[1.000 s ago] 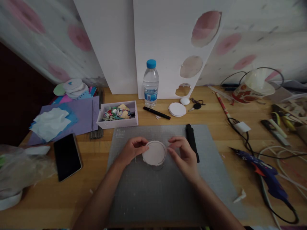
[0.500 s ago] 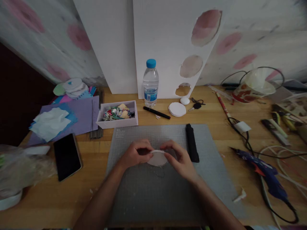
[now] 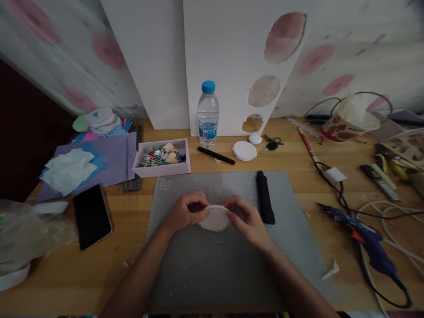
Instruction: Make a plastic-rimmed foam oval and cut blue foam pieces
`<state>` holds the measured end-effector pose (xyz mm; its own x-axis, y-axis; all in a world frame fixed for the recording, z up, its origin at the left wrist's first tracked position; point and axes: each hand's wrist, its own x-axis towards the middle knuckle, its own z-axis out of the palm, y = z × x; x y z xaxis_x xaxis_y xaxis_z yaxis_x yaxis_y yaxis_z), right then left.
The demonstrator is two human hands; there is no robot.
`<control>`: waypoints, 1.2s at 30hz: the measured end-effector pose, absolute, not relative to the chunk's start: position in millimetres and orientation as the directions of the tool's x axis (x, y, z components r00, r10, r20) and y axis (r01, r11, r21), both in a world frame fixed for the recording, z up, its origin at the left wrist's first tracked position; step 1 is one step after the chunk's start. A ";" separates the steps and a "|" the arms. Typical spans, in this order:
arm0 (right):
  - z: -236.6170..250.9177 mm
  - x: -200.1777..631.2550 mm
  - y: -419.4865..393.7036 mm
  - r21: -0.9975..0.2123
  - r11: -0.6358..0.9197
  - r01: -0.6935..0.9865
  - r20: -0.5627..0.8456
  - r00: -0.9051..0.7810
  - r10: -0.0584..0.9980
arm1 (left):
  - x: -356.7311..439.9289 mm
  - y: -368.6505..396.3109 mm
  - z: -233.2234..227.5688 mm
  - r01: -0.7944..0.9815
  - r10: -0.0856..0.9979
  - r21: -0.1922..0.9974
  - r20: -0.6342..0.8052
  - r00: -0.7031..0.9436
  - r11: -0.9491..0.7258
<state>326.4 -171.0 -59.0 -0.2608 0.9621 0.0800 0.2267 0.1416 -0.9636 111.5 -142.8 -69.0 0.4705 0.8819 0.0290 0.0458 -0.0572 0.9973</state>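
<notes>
A round white disc (image 3: 214,218) is held over the grey cutting mat (image 3: 212,269). My left hand (image 3: 187,210) pinches its left edge between thumb and fingers. On the opposite edge, my right hand (image 3: 247,218) grips it the same way. What looks like a thin thread or wire (image 3: 220,242) curls below the disc. To the right of my right hand lies a black folded, tube-like object (image 3: 265,197) on the mat. Another white disc (image 3: 244,150) rests on the table beyond the mat.
Behind the mat stand a water bottle (image 3: 208,117), a black pen (image 3: 216,155) and a box of scraps (image 3: 161,170). A phone (image 3: 92,217) lies left. On the right are a glue gun (image 3: 364,238), cables and a key (image 3: 271,146). White boards (image 3: 225,53) lean on the wall.
The disc has tilted so that more of its flat face shows, and it has shifted slightly left. Both hands keep their pinch on it.
</notes>
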 end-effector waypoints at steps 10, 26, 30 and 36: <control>-60.9 325.6 -170.8 -0.970 0.125 0.209 0.071 -0.246 0.967 | 110.8 -142.0 -70.8 0.028 0.880 0.999 0.021 0.475 -0.039; -61.3 324.3 -167.3 -0.996 -0.074 0.057 -0.081 -0.132 0.988 | 109.9 -141.5 -67.3 -0.001 0.883 0.998 -0.061 0.466 0.070; -61.9 325.1 -165.7 -0.994 -0.110 0.011 -0.110 -0.087 0.990 | 108.5 -141.1 -69.0 -0.023 0.879 0.993 -0.090 0.468 0.114; -62.6 324.7 -165.6 -0.988 -0.152 -0.022 -0.151 -0.050 0.987 | 108.4 -141.7 -73.5 0.003 0.873 0.991 -0.118 0.472 0.133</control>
